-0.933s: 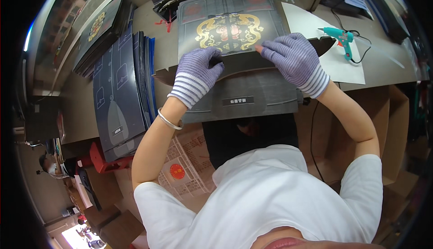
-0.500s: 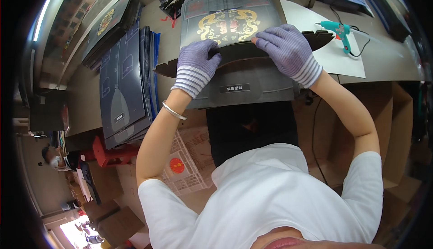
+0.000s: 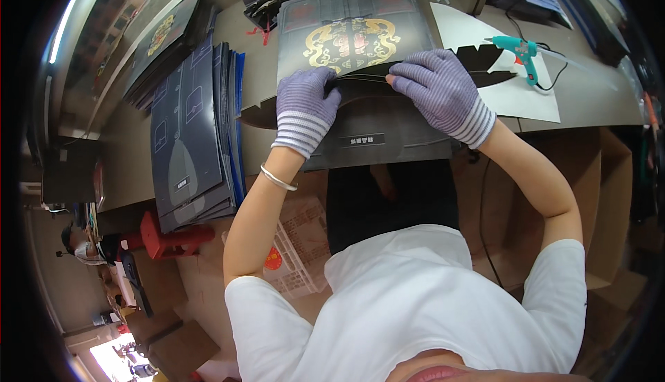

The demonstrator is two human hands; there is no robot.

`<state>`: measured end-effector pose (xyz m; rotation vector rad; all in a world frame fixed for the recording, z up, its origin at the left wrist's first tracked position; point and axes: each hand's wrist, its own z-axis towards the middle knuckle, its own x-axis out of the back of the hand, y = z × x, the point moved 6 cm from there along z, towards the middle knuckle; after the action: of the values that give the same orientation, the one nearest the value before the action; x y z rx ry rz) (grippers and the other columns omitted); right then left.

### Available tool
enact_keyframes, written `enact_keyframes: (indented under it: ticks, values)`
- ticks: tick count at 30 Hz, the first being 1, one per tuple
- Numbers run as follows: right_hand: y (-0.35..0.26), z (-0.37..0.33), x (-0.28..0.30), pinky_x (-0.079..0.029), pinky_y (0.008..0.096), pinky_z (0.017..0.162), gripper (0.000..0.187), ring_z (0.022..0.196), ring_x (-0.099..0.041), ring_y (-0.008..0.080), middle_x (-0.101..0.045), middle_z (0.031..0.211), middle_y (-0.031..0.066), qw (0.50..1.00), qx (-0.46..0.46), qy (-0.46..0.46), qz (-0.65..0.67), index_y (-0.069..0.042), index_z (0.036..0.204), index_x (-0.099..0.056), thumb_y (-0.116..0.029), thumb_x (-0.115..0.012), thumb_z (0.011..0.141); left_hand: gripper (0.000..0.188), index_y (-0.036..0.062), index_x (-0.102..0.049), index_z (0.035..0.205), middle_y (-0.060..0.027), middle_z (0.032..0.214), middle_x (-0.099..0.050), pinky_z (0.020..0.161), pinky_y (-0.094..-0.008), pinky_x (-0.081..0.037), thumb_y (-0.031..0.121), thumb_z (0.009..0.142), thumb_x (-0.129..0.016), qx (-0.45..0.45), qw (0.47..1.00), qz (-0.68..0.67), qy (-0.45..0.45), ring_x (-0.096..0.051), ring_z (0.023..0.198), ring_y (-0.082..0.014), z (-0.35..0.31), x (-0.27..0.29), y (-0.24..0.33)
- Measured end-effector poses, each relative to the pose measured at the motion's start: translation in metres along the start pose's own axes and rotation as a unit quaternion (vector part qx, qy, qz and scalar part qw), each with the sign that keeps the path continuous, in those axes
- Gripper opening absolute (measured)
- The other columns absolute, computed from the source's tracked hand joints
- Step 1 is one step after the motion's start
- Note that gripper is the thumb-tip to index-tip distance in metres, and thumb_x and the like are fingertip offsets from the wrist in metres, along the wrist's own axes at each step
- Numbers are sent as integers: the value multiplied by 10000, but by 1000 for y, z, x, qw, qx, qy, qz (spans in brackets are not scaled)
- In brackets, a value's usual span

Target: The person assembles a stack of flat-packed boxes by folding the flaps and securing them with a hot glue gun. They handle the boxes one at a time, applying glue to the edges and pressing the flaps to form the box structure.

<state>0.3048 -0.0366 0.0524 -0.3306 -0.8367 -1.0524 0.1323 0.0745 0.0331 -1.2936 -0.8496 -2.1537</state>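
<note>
- Dark curved strip [image 3: 364,89]: it is lying crosswise near the counter's near edge, between a printed panel [image 3: 357,4] with a gold emblem and a lower board [image 3: 409,143] that is jutting past that edge.
- Left hand [image 3: 305,101]: gloved thumb and fingers are pinching the strip left of its middle (the palm side is hidden, so I cannot tell how firmly).
- Right hand [image 3: 443,91]: its digits are closing on the strip right of the middle, a bare fingertip showing at the strip's upper edge.
- Step in hand: the person seems to be shaping or seating the strip along the panel's near edge.
- Next move: it is probably calling for even pressure from both hands, keeping strip and panel edge lined up.
- Right side: a teal glue gun [image 3: 521,48] is lying partly over a white sheet [image 3: 530,105] toward the counter's [image 3: 599,108] right end; the strip's notched end is pointing near it, so gun and cord could be snagging a wide swing.
- Left side: a stack of dark boards [image 3: 181,129] is sitting just beside the strip's left tip, overhanging the near edge and leaving little room there.
- Far edge: more notched black pieces [image 3: 273,6] are resting behind the panel.
</note>
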Motion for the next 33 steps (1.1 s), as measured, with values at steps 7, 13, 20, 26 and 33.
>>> enact_keyframes:
  ticks: [7, 13, 20, 26, 33]
  values:
    - [32, 27, -26, -523, 433, 616, 192, 668, -640, 365, -653, 716, 126, 969, -123, -200, 71, -133, 1035, -617, -140, -634, 844, 232, 94, -677, 961, -82, 923, -681, 883, -425, -439, 167, 746, -725, -39, 998, -18, 39, -620, 925, -306, 10, 7, -3]
    - [64, 46, -36, -542, 319, 817, 260, 855, -680, 232, -703, 918, 133, 897, -123, -253, 341, -30, 1069, -667, -68, -655, 811, 216, 46, -714, 964, -139, 903, -709, 876, -392, -492, 173, 789, -717, -41, 982, -176, -55, -663, 891, -283, 22, 13, 0]
    - [49, 13, -69, -541, 319, 836, 291, 887, -676, 210, -705, 944, 112, 814, -245, -362, 382, -7, 1051, -654, -52, -652, 764, 282, 23, -720, 1030, -135, 935, -725, 820, -310, -539, 184, 800, -749, 79, 945, -210, -238, -692, 854, -192, 12, -22, -4]
    - [32, 20, -76, -541, 379, 791, 193, 866, -652, 305, -669, 867, 113, 908, -138, -354, 178, -52, 905, -653, -71, -665, 713, 169, 34, -691, 864, -135, 916, -659, 831, -384, -527, 88, 706, -716, -88, 983, -16, -158, -619, 930, -317, 14, -29, 20]
    - [-40, -21, -56, -513, 374, 810, 141, 900, -595, 275, -599, 860, 119, 981, -109, -161, 4, -6, 856, -647, -126, -584, 820, 128, 39, -648, 845, -114, 906, -598, 799, -415, -500, 74, 723, -635, -233, 965, 113, -37, -571, 916, -313, -21, -37, 43]
